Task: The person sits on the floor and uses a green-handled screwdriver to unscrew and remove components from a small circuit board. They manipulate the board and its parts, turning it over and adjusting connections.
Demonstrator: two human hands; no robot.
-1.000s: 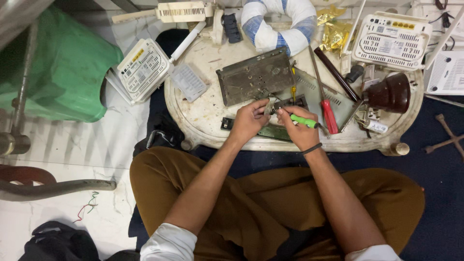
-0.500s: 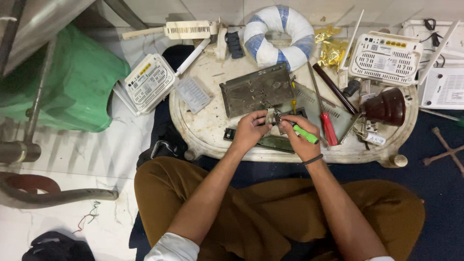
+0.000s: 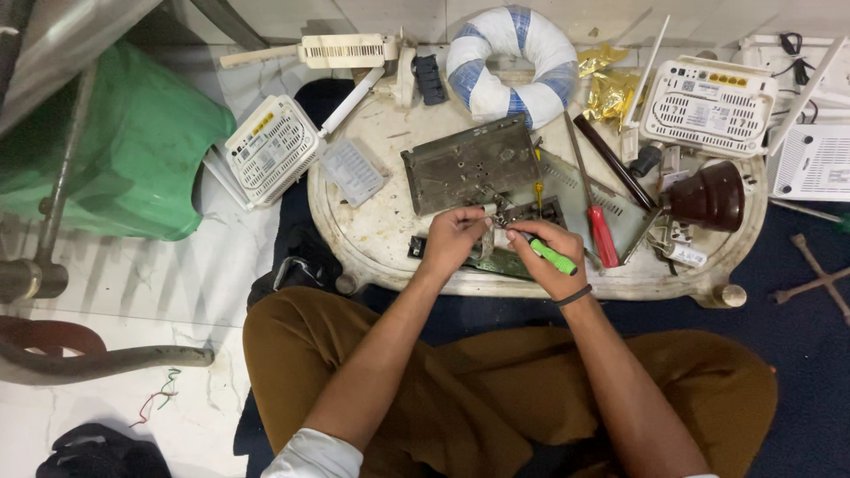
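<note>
I sit cross-legged at a low, worn white table (image 3: pixel 372 239). My right hand (image 3: pixel 542 255) grips a green-handled screwdriver (image 3: pixel 551 257), tip pointed left at a small metal part. My left hand (image 3: pixel 453 237) pinches that small part (image 3: pixel 496 219) just above a green circuit board (image 3: pixel 496 262) near the table's front edge. The two hands nearly touch. A grey metal plate (image 3: pixel 469 164) lies just beyond them.
On the table lie a red-handled screwdriver (image 3: pixel 600 232), a dark rod (image 3: pixel 613 161), a brown dome-shaped cover (image 3: pixel 710 196), gold foil (image 3: pixel 611 88) and a blue-white ring (image 3: pixel 513 62). White routers (image 3: pixel 270 149) (image 3: pixel 708 106) sit at both sides. A green bag (image 3: pixel 133 150) stands on the left.
The view has shifted slightly. My hands stay together over the board, and the right hand's screwdriver has tilted a little against the small part.
</note>
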